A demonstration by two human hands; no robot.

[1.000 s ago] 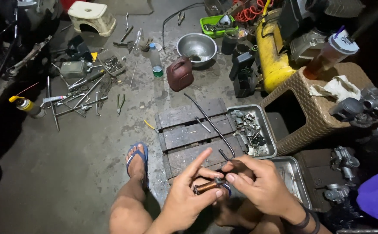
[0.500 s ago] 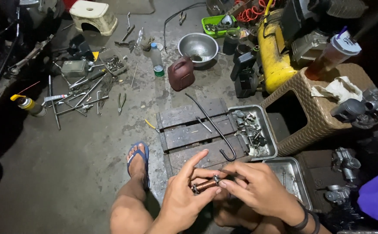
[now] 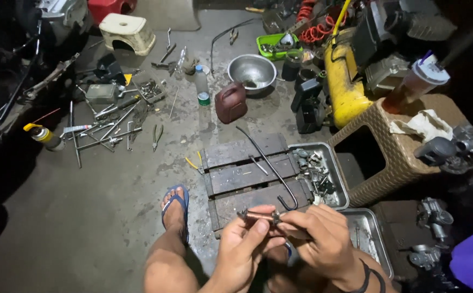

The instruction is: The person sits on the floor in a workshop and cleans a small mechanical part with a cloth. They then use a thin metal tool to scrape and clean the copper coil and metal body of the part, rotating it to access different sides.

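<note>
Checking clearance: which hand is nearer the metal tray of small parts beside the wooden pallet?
Right. The right hand sits just below the metal tray, near its lower corner; the left hand is farther off, over the wooden pallet's front edge.

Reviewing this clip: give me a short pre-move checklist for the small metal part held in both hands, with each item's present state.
1. Small bolt-like metal part held at both ends: ok, left hand and right hand both pinch it.
2. Part in plain view, not hidden: ok.
3. Thread or surface condition: cannot tell, too small.
4. Metal tray of loose parts close to the hands: ok.
5. Bent black rod away from the hands: ok, it lies on the wooden pallet.
6. Foot in blue sandal apart from tools: ok.
</note>
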